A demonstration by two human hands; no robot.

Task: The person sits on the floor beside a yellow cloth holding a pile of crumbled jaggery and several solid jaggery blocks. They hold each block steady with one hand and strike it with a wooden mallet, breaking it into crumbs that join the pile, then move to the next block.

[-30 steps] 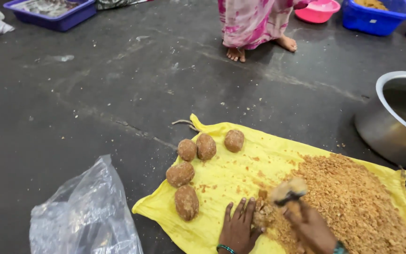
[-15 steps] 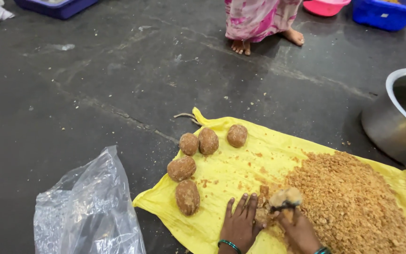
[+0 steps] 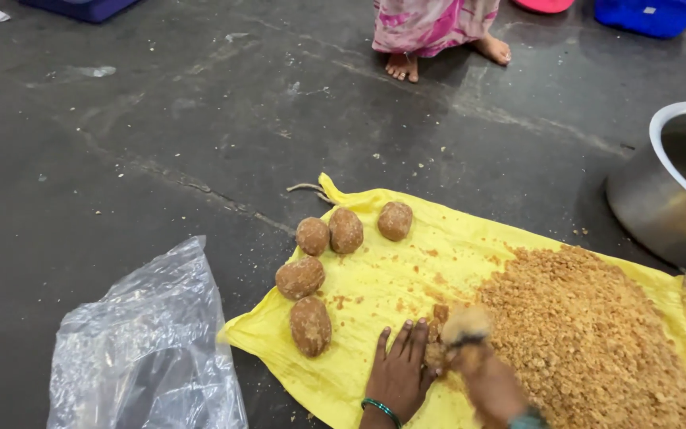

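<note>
A yellow cloth [image 3: 375, 286] lies on the dark floor. It carries several round brown lumps [image 3: 345, 230] on its left part and a heap of brown crumbs [image 3: 589, 334] on its right. My left hand [image 3: 398, 372] rests flat on the cloth with fingers spread, a green bangle at the wrist, touching a small brown piece [image 3: 437, 355]. My right hand [image 3: 490, 385] is blurred just to its right, at the heap's edge. It is closed around a tan object with a dark band [image 3: 466, 326]; what the object is cannot be told.
A crumpled clear plastic bag [image 3: 144, 349] lies left of the cloth. A large steel pot [image 3: 676, 199] stands at the right edge. Another person's bare feet [image 3: 402, 65] are at the top, with blue tubs [image 3: 645, 16] and a pink basin behind.
My right hand with the tan object has shifted slightly left, closer to my left hand. The view has tilted down a little. The lumps have not moved.
</note>
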